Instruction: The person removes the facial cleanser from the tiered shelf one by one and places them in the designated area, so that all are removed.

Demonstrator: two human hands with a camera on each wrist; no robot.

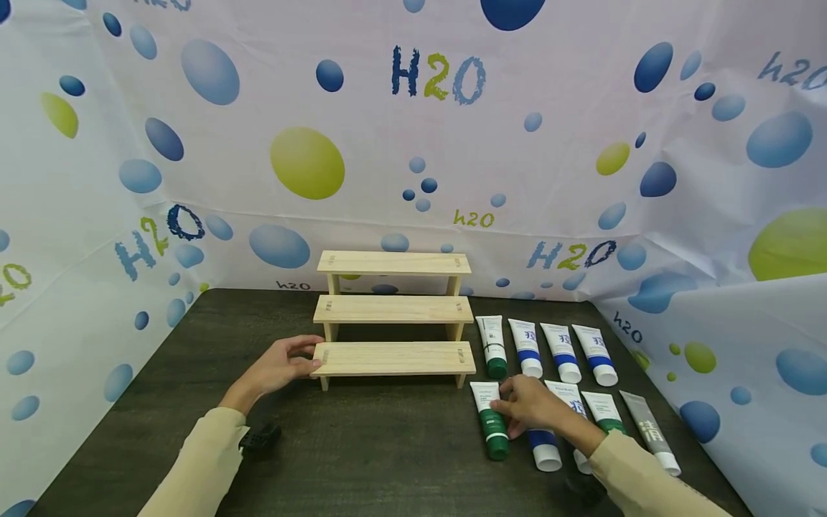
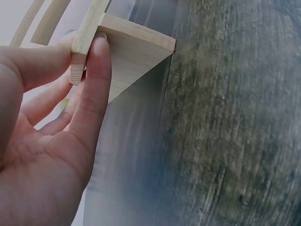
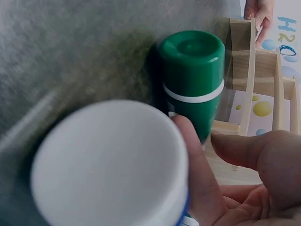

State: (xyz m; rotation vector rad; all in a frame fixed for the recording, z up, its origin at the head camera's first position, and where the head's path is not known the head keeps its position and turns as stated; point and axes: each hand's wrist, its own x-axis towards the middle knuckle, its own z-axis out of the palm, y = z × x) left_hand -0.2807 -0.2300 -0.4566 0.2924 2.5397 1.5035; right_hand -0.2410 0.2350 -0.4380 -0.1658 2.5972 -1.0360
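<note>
A three-step wooden display stand (image 1: 394,357) stands at the middle of the dark table. My left hand (image 1: 284,368) pinches the left end of its lowest board (image 2: 87,37) between thumb and fingers. To the right of the stand, a white-and-green squeeze tube (image 1: 489,413) lies with its green cap (image 3: 193,56) towards me. My right hand (image 1: 533,406) holds this tube between thumb and fingers, at its right side. Close beside that hand lies a white tube with a blue band and white cap (image 1: 546,452), partly covered by the hand. This cap looms large in the right wrist view.
Behind lies a row of tubes: one with a green cap (image 1: 494,345), several white-and-blue ones (image 1: 561,352). At the front right are another green-and-white tube (image 1: 604,409), partly hidden by my arm, and a grey tube (image 1: 649,431). A patterned cloth (image 1: 388,143) backs the table.
</note>
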